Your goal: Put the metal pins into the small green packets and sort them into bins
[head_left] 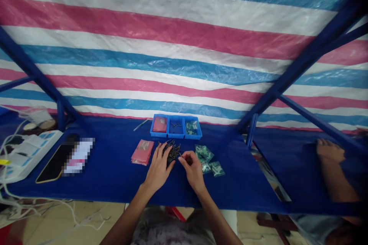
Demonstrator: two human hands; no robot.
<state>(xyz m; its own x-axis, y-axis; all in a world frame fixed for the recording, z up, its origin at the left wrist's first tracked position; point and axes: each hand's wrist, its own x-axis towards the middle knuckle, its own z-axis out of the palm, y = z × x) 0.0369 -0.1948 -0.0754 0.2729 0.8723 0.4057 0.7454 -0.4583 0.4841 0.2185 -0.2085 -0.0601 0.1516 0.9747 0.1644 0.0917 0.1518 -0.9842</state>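
A loose pile of dark and brassy screws (173, 153) lies on the blue tabletop between my hands. My left hand (160, 164) rests at the pile's left side, palm down, its fingers spread over some of the screws. At the right edge of the pile, my right hand (192, 167) is pinched, with what looks like one screw (181, 155) between thumb and forefinger. Pink packets (142, 152) are stacked left of my left hand. Several green-tinted clear bags (204, 154) with small parts lie just right of my right hand.
Behind the pile stands a blue three-part tray (176, 136) holding pink packets, a few screws and green bags. A phone (57, 159), a power strip (31, 153) and cables are at left. Blue frame bars (287, 74) slant at the right; another person's hand (330, 151) rests beyond.
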